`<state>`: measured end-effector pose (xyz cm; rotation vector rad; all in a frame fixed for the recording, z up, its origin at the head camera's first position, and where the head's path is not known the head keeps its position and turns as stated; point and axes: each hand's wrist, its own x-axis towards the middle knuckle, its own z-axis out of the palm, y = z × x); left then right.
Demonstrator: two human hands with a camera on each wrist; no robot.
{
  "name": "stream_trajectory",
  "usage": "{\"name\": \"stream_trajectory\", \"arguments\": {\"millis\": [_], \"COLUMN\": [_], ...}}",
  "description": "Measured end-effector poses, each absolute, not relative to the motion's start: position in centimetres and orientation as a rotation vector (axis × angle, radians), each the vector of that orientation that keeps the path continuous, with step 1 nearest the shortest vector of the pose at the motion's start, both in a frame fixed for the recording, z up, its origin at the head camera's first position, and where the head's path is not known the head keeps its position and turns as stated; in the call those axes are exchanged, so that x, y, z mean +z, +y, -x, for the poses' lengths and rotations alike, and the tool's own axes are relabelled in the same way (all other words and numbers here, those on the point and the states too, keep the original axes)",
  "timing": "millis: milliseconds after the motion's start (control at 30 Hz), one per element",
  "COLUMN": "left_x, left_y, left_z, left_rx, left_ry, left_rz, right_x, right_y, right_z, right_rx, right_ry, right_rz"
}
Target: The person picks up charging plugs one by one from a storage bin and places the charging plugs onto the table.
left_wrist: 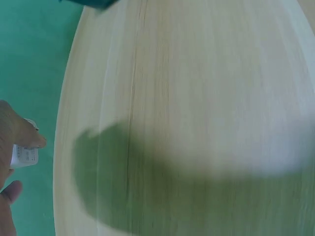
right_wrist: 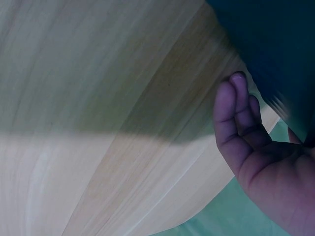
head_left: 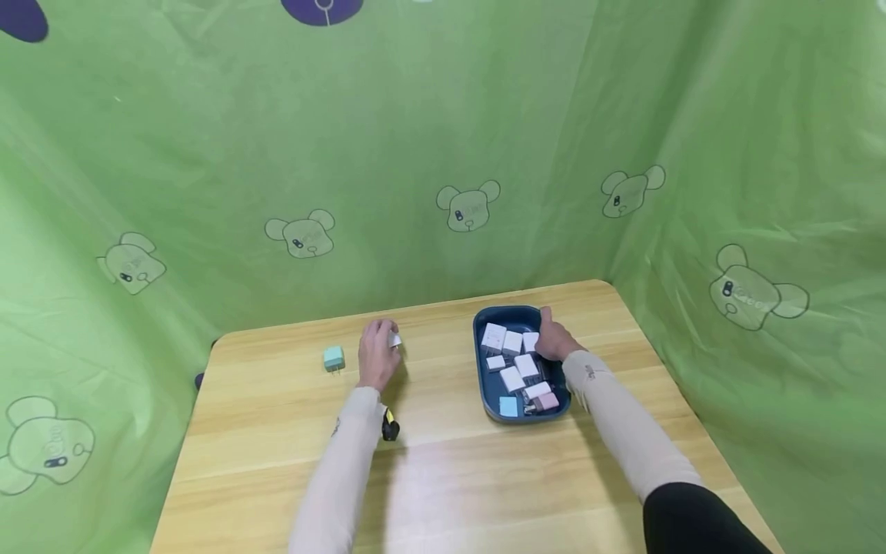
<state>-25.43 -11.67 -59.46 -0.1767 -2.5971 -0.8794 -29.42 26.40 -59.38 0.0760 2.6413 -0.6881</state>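
Observation:
My left hand (head_left: 378, 355) holds a white charger (head_left: 394, 339) above the back of the table, fingers bent round it. The left wrist view shows the same white charger (left_wrist: 24, 153), with small print on one face, between fingers and thumb. At the right, my right hand (head_left: 556, 339) grips the rim of a dark blue bin (head_left: 477, 362). Its thumb lies over the edge, while in the right wrist view the fingers (right_wrist: 229, 113) curve along the outer wall. Inside the bin lie several white chargers (head_left: 512, 378), a light blue one (head_left: 508, 406) and a pink one (head_left: 547, 401).
A mint-green charger (head_left: 334, 358) with its prongs showing rests on the wooden table (head_left: 443, 477), left of my left hand. Green curtain (head_left: 388, 138) with printed bear heads hangs behind the table and along both sides. A black and yellow band (head_left: 390, 425) is at my left wrist.

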Motion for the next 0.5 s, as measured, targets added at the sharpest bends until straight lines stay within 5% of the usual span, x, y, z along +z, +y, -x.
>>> {"name": "stream_trajectory", "arguments": {"millis": [500], "left_x": [-60.5], "left_y": [-15.3], "left_z": [25.0], "left_rx": [-0.673], "left_ry": [-2.692], "left_rz": [0.197], "right_x": [-59.4], "right_y": [26.4], "right_z": [29.3], "right_rx": [-0.726], "right_ry": [2.642], "right_rz": [-0.080]}}
